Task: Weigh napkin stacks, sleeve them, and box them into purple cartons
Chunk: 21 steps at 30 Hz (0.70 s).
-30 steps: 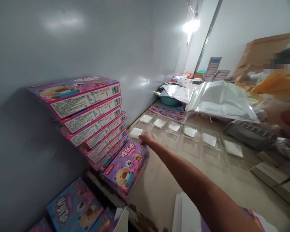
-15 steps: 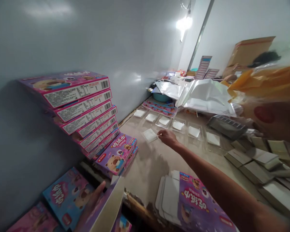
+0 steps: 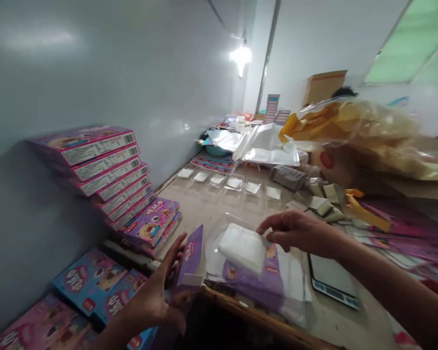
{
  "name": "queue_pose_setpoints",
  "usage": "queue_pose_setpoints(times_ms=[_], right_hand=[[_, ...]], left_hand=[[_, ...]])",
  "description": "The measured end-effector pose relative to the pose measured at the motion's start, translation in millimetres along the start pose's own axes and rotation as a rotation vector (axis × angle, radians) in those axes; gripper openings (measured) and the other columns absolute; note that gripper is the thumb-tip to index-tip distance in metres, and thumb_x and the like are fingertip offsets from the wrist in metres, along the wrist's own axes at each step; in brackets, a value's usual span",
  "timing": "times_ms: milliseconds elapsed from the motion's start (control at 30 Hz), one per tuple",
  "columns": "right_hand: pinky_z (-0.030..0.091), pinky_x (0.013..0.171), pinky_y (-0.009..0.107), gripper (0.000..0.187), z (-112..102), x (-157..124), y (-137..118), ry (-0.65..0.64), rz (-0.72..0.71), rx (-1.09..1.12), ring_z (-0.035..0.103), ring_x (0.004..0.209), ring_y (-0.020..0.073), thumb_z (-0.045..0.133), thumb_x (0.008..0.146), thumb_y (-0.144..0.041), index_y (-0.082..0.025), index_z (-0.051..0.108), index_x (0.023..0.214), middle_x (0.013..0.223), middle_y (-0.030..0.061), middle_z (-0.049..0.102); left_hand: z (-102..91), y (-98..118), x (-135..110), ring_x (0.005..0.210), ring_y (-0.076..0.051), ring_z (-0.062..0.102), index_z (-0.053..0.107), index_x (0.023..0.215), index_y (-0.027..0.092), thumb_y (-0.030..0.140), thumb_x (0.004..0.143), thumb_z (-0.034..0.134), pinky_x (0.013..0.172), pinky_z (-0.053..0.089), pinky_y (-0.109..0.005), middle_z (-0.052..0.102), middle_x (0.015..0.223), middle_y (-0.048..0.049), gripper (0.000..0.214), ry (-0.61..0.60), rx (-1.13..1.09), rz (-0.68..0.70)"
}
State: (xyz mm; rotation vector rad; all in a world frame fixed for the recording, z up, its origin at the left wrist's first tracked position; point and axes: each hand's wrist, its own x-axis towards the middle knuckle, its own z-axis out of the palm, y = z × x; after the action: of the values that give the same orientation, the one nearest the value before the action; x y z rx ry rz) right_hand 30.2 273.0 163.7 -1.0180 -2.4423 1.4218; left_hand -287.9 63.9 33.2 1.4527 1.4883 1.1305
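Note:
My left hand (image 3: 151, 299) grips a small purple carton (image 3: 192, 257) at the table's front edge, fingers on its far side and thumb below. The carton's near end flap stands out. My right hand (image 3: 295, 232) pinches the right side of a clear plastic packet (image 3: 243, 247) with a white, sheet-like block in it. This packet is somewhat blurred and hangs above flattened purple cartons (image 3: 251, 289) lying on the table. Farther off, a row of several similar clear packets (image 3: 234, 183) with white contents lies on the tabletop.
Finished-looking cartons form a tall stack (image 3: 105, 167) against the wall, with a lower pile (image 3: 155, 221) beside it. Blue boxes (image 3: 76, 282) lie lower left. A flat scale (image 3: 334, 282) sits right, near grey-white blocks (image 3: 323, 201) and a large plastic bag (image 3: 365, 126).
My right hand has come back from the row toward me, bringing the clear packet over the flattened cartons. The left hand and its carton have risen further into view. The view has swung right.

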Motion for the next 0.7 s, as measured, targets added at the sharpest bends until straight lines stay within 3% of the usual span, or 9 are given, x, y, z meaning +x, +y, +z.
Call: queue_pose_setpoints(times_ms=[133,267,333,400,500,600,667,700], right_hand=[[0.038,0.051,0.021,0.024,-1,-44,12,-0.024,0.003,-0.023,0.047,0.053,0.0094,0.064,0.084,-0.028,-0.023,0.080,0.102,0.060,-0.0049,0.053],[0.029,0.049,0.022,0.021,9,-61,31,0.023,-0.033,-0.058,0.040,0.051,0.0087,0.069,0.082,-0.030,-0.025,0.082,0.098,0.057,-0.0058,0.049],[0.027,0.049,0.023,0.017,22,-60,38,0.138,-0.081,-0.087,0.041,0.052,0.0090,0.074,0.078,-0.030,-0.025,0.083,0.092,0.056,-0.0054,0.051],[0.030,0.051,0.023,0.015,37,-57,43,0.366,-0.114,-0.064,0.045,0.054,0.0098,0.076,0.075,-0.026,-0.023,0.081,0.089,0.059,-0.0045,0.056],[0.041,0.059,0.024,0.012,56,-60,52,0.666,-0.151,0.242,0.056,0.063,0.0127,0.070,0.082,-0.028,-0.019,0.074,0.088,0.071,-0.0002,0.065],[0.051,0.072,0.030,0.022,69,-68,61,0.623,-0.200,0.566,0.064,0.078,0.0174,0.071,0.084,-0.037,-0.019,0.072,0.096,0.089,0.0048,0.072],[0.051,0.075,0.032,0.023,76,-68,63,0.637,-0.231,0.510,0.062,0.079,0.0181,0.079,0.074,-0.032,-0.021,0.072,0.093,0.089,0.0032,0.071],[0.050,0.073,0.031,0.023,78,-66,64,0.713,-0.241,0.451,0.060,0.076,0.0174,0.082,0.070,-0.029,-0.022,0.070,0.088,0.083,0.0011,0.068]], left_hand=[[23.1,27,15,0.153,-0.041,0.024,0.007,0.161,0.040,0.055,0.042,0.098,0.122,0.026,-0.058,0.021,0.169,-0.0112,0.151,-0.173,0.010,0.038],[51.5,67,34,0.150,-0.040,0.031,0.017,0.160,0.035,0.043,0.048,0.097,0.123,0.026,-0.058,0.032,0.164,-0.0124,0.138,-0.353,0.378,0.162],[67.4,82,45,0.148,-0.039,0.033,0.021,0.159,0.033,0.035,0.048,0.095,0.123,0.025,-0.058,0.037,0.161,-0.0116,0.133,-0.401,0.558,0.297],[82.1,90,56,0.147,-0.037,0.035,0.022,0.159,0.032,0.031,0.052,0.091,0.123,0.026,-0.056,0.040,0.159,-0.0112,0.127,-0.406,0.620,0.418],[97.1,93,71,0.145,-0.037,0.039,0.023,0.158,0.030,0.031,0.058,0.087,0.122,0.031,-0.055,0.041,0.157,-0.0121,0.119,-0.341,0.585,0.432],[104.6,93,86,0.142,-0.036,0.044,0.026,0.158,0.028,0.032,0.060,0.088,0.119,0.037,-0.053,0.043,0.156,-0.0138,0.116,-0.357,0.481,0.397],[108.2,95,97,0.141,-0.036,0.045,0.027,0.158,0.027,0.032,0.059,0.089,0.118,0.039,-0.051,0.043,0.156,-0.0146,0.117,-0.426,0.392,0.460],[110.0,96,104,0.142,-0.036,0.044,0.028,0.159,0.026,0.030,0.059,0.089,0.118,0.039,-0.050,0.043,0.156,-0.0145,0.117,-0.457,0.347,0.500]])
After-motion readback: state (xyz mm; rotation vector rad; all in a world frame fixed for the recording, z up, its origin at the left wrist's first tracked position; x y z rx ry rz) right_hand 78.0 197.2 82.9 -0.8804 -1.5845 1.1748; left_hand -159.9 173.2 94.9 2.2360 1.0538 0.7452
